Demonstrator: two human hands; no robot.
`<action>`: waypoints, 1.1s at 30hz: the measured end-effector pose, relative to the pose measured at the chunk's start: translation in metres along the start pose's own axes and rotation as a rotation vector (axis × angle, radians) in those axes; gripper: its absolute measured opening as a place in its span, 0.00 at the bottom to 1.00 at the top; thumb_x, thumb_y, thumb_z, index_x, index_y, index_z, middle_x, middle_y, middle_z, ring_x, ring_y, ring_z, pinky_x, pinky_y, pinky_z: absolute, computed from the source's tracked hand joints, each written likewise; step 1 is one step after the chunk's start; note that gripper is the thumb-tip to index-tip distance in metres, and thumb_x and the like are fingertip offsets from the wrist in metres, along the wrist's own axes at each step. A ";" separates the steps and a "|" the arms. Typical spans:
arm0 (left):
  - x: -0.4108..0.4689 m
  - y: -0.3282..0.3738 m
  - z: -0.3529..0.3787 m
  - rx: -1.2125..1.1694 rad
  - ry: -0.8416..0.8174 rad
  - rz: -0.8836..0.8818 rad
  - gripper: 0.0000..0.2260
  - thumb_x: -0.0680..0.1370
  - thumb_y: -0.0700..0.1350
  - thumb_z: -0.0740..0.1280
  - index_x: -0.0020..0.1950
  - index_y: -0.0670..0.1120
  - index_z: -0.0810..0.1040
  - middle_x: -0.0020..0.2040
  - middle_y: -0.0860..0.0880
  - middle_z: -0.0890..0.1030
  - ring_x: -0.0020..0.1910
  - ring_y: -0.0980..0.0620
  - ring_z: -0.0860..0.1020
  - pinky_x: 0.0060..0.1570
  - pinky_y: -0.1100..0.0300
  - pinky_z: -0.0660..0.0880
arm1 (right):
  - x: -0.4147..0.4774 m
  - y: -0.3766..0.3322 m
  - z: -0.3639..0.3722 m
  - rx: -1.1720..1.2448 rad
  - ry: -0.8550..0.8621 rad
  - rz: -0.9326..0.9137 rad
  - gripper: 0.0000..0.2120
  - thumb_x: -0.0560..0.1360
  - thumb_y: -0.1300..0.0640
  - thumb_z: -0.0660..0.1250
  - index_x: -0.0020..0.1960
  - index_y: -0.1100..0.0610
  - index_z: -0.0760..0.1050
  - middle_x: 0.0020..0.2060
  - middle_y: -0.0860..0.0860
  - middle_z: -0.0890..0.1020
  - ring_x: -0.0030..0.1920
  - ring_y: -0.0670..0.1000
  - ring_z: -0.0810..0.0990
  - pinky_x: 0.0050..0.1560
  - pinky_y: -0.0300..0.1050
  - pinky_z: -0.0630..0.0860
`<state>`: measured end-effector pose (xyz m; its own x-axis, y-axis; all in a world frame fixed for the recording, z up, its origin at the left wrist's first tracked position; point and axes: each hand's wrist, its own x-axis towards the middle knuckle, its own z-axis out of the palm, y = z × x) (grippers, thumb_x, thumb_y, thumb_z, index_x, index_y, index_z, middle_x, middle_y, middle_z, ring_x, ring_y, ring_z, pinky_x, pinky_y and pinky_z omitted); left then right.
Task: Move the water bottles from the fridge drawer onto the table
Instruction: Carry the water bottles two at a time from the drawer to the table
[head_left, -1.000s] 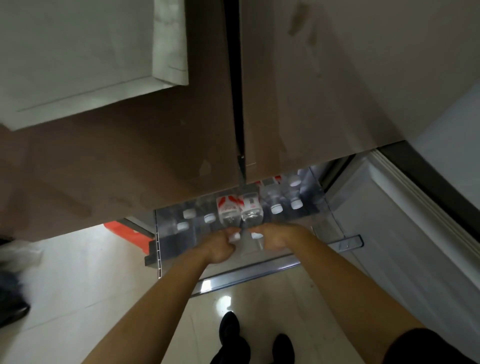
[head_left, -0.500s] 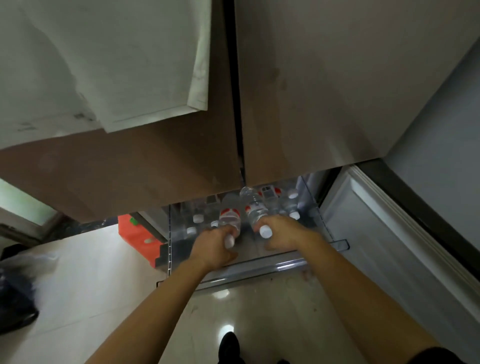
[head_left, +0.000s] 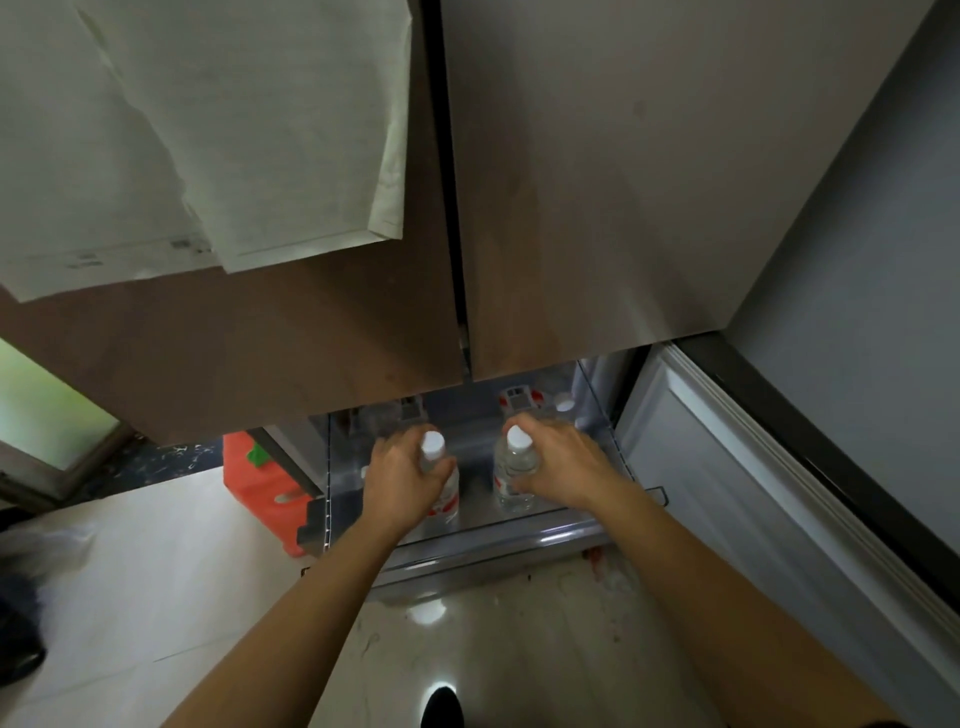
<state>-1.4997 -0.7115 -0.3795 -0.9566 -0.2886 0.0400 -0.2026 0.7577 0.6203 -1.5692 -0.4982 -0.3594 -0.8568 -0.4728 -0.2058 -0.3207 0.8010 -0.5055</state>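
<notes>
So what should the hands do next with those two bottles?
Probably lift both straight up out of the drawer. The left hand is wrapped around one bottle and the right hand around another bottle, both upright, caps up, low between the drawer walls.

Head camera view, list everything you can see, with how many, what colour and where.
Water bottles in grip: two, clear with white caps, left one, right one, over the drawer.
Other bottles: at least two, partly hidden, drawer's back.
Fridge drawer: one, clear, pulled open.
Fridge doors: two, brown, closed above.
Papers: white, on left door.
Orange object: one, floor left.
Left hand: one.
Right hand: one.
</notes>
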 end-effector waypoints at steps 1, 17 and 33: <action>-0.003 -0.002 0.002 0.008 -0.005 -0.030 0.21 0.70 0.57 0.72 0.56 0.44 0.80 0.52 0.41 0.81 0.55 0.39 0.76 0.53 0.51 0.73 | 0.000 0.001 0.004 0.016 0.021 0.011 0.30 0.66 0.50 0.80 0.63 0.42 0.68 0.61 0.49 0.78 0.60 0.55 0.77 0.54 0.46 0.75; -0.045 -0.020 -0.007 -0.474 -0.090 -0.236 0.08 0.79 0.55 0.65 0.57 0.59 0.72 0.57 0.51 0.79 0.60 0.50 0.77 0.62 0.50 0.74 | -0.011 0.009 0.046 0.547 0.167 0.170 0.37 0.66 0.54 0.81 0.68 0.42 0.68 0.63 0.46 0.79 0.64 0.51 0.76 0.66 0.54 0.75; -0.179 0.002 -0.132 -0.475 0.628 -0.200 0.17 0.80 0.46 0.65 0.68 0.45 0.70 0.59 0.53 0.76 0.55 0.72 0.73 0.53 0.77 0.70 | -0.077 -0.143 0.074 0.646 0.171 -0.422 0.34 0.70 0.57 0.78 0.65 0.34 0.65 0.60 0.40 0.76 0.59 0.43 0.74 0.55 0.36 0.74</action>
<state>-1.3014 -0.7360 -0.2823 -0.5872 -0.7737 0.2377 -0.1123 0.3687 0.9228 -1.4280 -0.6036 -0.3332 -0.7818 -0.5844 0.2173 -0.3795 0.1696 -0.9095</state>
